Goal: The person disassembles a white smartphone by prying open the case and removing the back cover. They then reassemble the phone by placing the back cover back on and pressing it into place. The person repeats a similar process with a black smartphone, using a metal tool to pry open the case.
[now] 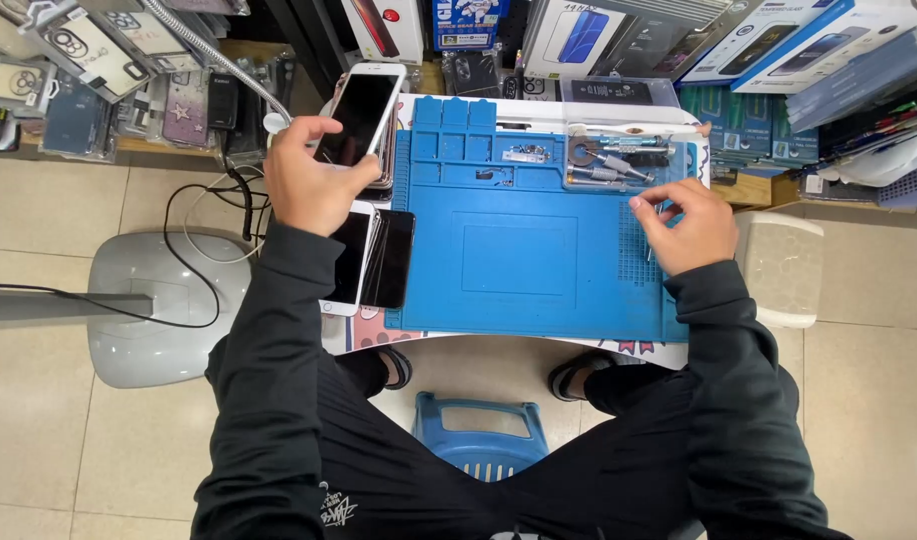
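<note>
Head view, looking straight down: my left hand (309, 180) is wrapped around a white-edged smartphone with a dark glass screen (361, 112), fingers shut on its lower end with the thumb across the bottom of the glass. The phone sits off the upper left corner of the blue silicone repair mat (524, 245), which covers most of the small bench (459, 347). Its long axis runs up and away from my palm, leaning a little to the right, so the free end points toward the far shelves. It is held above a stack of other phones (387, 170), whose number I cannot count from here.

Just below that hand lie two more handsets side by side, one white smartphone (351, 262) and one black smartphone (391, 258), both screen-up and touching the mat's left edge.

My right hand (687, 225) rests on the mat's right side with the fingers drawn together in a pinch over something small; what it is I cannot make out. Just beyond its fingertips, in the mat's top trays, lie several slim metal screwdrivers (611, 165).

The held phone is well apart from my right hand, with the whole mat between them; the left is plainly nearer.

A blue plastic stool (481, 437) shows between my knees.
</note>
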